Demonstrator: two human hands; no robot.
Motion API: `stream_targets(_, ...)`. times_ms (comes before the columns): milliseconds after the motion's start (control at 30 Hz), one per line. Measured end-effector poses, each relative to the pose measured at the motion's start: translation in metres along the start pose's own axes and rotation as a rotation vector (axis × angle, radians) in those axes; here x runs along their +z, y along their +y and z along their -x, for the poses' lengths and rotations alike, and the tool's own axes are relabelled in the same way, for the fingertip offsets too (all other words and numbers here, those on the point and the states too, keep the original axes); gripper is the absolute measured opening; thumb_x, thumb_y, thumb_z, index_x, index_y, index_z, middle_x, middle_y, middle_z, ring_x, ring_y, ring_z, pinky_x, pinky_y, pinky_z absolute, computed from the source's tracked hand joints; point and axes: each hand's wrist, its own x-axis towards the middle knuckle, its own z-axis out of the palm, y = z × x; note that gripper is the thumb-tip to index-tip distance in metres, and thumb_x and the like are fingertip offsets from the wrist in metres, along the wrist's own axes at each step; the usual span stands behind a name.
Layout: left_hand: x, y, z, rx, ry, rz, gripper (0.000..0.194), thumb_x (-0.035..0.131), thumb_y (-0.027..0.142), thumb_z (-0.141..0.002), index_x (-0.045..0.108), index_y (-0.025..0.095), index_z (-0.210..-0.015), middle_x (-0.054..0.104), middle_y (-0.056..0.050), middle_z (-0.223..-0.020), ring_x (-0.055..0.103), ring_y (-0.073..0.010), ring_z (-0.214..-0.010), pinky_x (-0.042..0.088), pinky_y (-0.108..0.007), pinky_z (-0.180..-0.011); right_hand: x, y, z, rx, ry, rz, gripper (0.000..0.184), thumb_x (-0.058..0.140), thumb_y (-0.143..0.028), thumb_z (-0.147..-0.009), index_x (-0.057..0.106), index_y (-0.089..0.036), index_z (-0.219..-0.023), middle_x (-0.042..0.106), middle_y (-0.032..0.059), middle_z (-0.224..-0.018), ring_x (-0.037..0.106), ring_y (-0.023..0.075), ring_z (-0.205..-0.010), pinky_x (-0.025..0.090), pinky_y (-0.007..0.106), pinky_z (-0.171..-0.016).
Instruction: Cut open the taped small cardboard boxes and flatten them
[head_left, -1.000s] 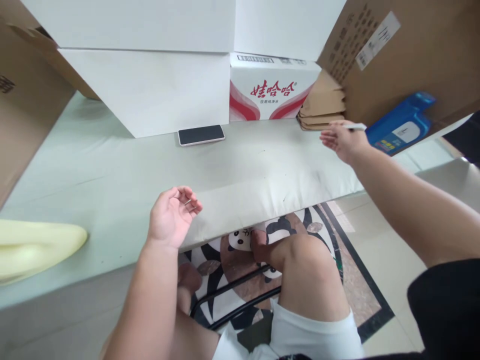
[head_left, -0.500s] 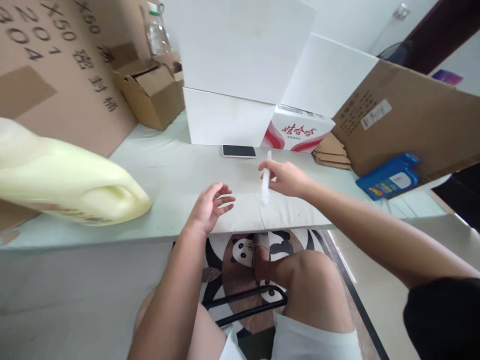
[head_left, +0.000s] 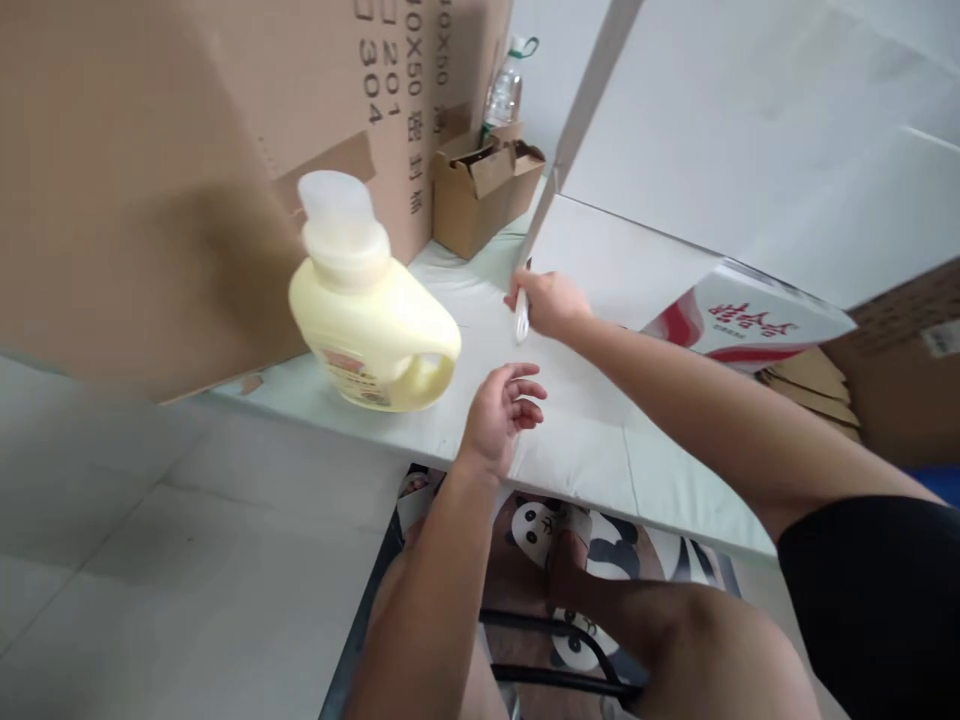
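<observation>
My right hand (head_left: 546,302) reaches across the white table (head_left: 570,440) and pinches a thin white stick-like object (head_left: 520,318) that points downward. My left hand (head_left: 502,412) hovers above the table's near part, palm up, fingers loosely curled and apart, holding nothing. A pale yellow jug (head_left: 369,315) with a handle and a whitish cap stands upright on the table, to the left of both hands.
A large brown carton (head_left: 172,150) stands behind the jug. A small open cardboard box (head_left: 480,190) holds a clear bottle (head_left: 504,88). White boxes (head_left: 735,150), a red-and-white carton (head_left: 750,322) and folded cardboard (head_left: 814,385) lie at the right. My knees and a panda-print floor show below the table edge.
The view has swung left, bringing the jug upright into sight. My right hand carried the white stick from the far right, across the table, to the left. My left hand stayed hovering, open.
</observation>
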Motion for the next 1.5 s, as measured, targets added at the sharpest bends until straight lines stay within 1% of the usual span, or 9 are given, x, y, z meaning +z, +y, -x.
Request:
stream_targets(167, -0.004, 0.001, -0.007, -0.019, -0.049, -0.017, 0.027, 0.061, 0.045, -0.070, 0.056, 0.018, -0.071, 0.048, 0.005, -0.061, 0.047, -0.0069, -0.048, 0.033, -0.022, -0.053, 0.002, -0.002, -0.101, 0.010, 0.181, -0.182, 0.012, 0.058, -0.022, -0.094, 0.055, -0.024, -0.106, 0.071, 0.0058, -0.100, 0.066, 0.0262, -0.096, 0.048, 0.039, -0.087)
stream_targets(333, -0.015, 0.004, -0.016, -0.038, -0.054, -0.055, 0.027, 0.056, 0.046, -0.073, 0.053, 0.019, -0.072, 0.046, 0.005, -0.063, 0.047, -0.0082, -0.049, 0.031, -0.025, -0.055, 0.003, -0.017, -0.175, 0.026, 0.290, -0.344, 0.032, 0.068, -0.012, -0.085, 0.047, -0.025, -0.105, 0.068, 0.0031, -0.104, 0.062, 0.0191, -0.094, 0.047, 0.037, -0.095)
stream_targets(433, -0.020, 0.006, -0.019, -0.008, -0.030, -0.081, 0.023, 0.053, 0.042, -0.075, 0.052, 0.019, -0.072, 0.046, 0.004, -0.063, 0.046, -0.0086, -0.050, 0.033, -0.026, -0.058, 0.006, -0.026, -0.201, 0.079, 0.294, -0.368, 0.040, 0.072, -0.009, -0.078, 0.047, -0.025, -0.105, 0.069, 0.0054, -0.109, 0.063, 0.0198, -0.093, 0.051, 0.039, -0.094)
stream_targets(633, -0.022, 0.008, -0.021, -0.009, -0.018, -0.146, 0.019, 0.051, 0.038, -0.074, 0.053, 0.020, -0.072, 0.046, 0.005, -0.061, 0.044, -0.0095, -0.052, 0.034, -0.026, -0.059, 0.007, -0.028, -0.203, 0.170, 0.358, -0.385, 0.019, 0.062, -0.008, -0.083, 0.051, -0.024, -0.087, 0.069, 0.0104, -0.105, 0.065, 0.0235, -0.102, 0.050, 0.048, -0.101)
stream_targets(900, -0.013, -0.005, -0.017, 0.361, 0.095, -0.342, 0.023, 0.052, 0.037, -0.084, 0.049, 0.022, -0.067, 0.043, 0.005, -0.055, 0.042, -0.0123, -0.056, 0.033, -0.027, -0.058, 0.003, 0.003, -0.093, 0.097, 0.494, -0.480, 0.024, 0.062, -0.011, -0.082, 0.044, -0.026, -0.079, 0.064, -0.0014, -0.081, 0.057, 0.0144, -0.076, 0.052, 0.030, -0.079)
stream_targets(1033, -0.006, -0.014, -0.005, 0.830, 0.171, -0.554, 0.030, 0.049, 0.031, -0.092, 0.042, 0.023, -0.064, 0.040, 0.004, -0.057, 0.039, -0.0124, -0.055, 0.032, -0.028, -0.057, 0.001, 0.033, 0.000, 0.142, 0.542, -0.712, 0.020, 0.066, -0.017, -0.084, 0.047, -0.024, -0.083, 0.069, -0.0033, -0.084, 0.055, 0.0085, -0.054, 0.045, 0.025, -0.056)
stream_targets(1167, -0.006, -0.022, -0.004, 1.293, 0.296, -0.719, 0.021, 0.048, 0.029, -0.097, 0.058, 0.021, -0.080, 0.055, -0.002, -0.074, 0.054, -0.0173, -0.073, 0.045, -0.032, -0.070, 0.006, 0.061, 0.123, 0.205, 0.804, -0.672, 0.033, 0.073, -0.022, -0.081, 0.042, -0.025, -0.071, 0.064, -0.0063, -0.064, 0.054, 0.0106, -0.045, 0.042, 0.026, -0.048)
stream_targets(1333, -0.004, -0.033, -0.022, 1.289, 0.249, -1.006, 0.052, 0.040, 0.053, -0.103, 0.069, 0.020, -0.130, 0.052, -0.015, -0.131, 0.050, -0.0278, -0.126, 0.047, -0.043, -0.105, 0.030, 0.083, 0.258, 0.135, 0.900, -0.665, 0.034, 0.073, -0.018, -0.084, 0.042, -0.025, -0.072, 0.077, -0.0022, -0.072, 0.071, 0.0166, -0.055, 0.045, 0.026, -0.044)
stream_targets(1500, 0.005, -0.038, -0.035, 1.248, 0.103, -1.192, 0.062, 0.032, 0.066, -0.100, 0.065, 0.032, -0.139, 0.035, -0.010, -0.150, 0.038, -0.0309, -0.143, 0.039, -0.046, -0.116, 0.026, 0.091, 0.293, -0.171, 0.800, -0.646, 0.034, 0.067, -0.004, -0.082, 0.042, -0.024, -0.071, 0.078, -0.0015, -0.071, 0.075, 0.0147, -0.057, 0.048, 0.020, -0.040)
